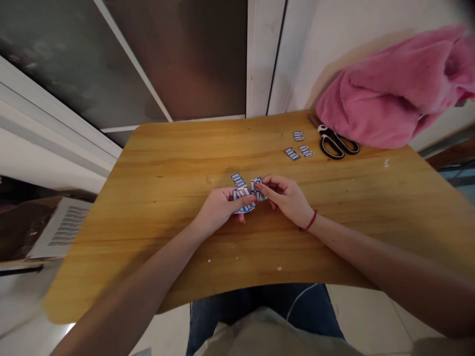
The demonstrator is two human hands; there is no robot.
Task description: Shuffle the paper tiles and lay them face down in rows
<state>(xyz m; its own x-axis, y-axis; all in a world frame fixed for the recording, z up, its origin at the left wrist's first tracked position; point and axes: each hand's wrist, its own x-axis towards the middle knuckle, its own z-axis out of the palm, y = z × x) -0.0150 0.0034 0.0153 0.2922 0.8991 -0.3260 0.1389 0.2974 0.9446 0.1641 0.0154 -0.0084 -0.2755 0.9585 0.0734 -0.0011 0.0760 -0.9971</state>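
Note:
Near the middle of the wooden table (178, 163), my left hand (218, 210) grips a bunch of small blue-and-white cards (242, 194), its thumb lying across them. Close beside it, my right hand (287, 198) pinches more blue-and-white cards (259, 185) between thumb and fingers. The two bunches nearly meet, and I cannot tell whether they touch. One card (237, 179) of the same pattern shows just beyond the left fingers; whether it is held or lies on the table is unclear. A red cord bracelet (309, 220) circles my right wrist.
Three similar pieces, one being a striped card (292, 154), lie toward the back right. Black-handled scissors (334, 143) rest beside them, against a pink plush cloth (389, 94). Tiny white scraps (279, 268) dot the table. A cardboard box (59, 227) stands left of the table.

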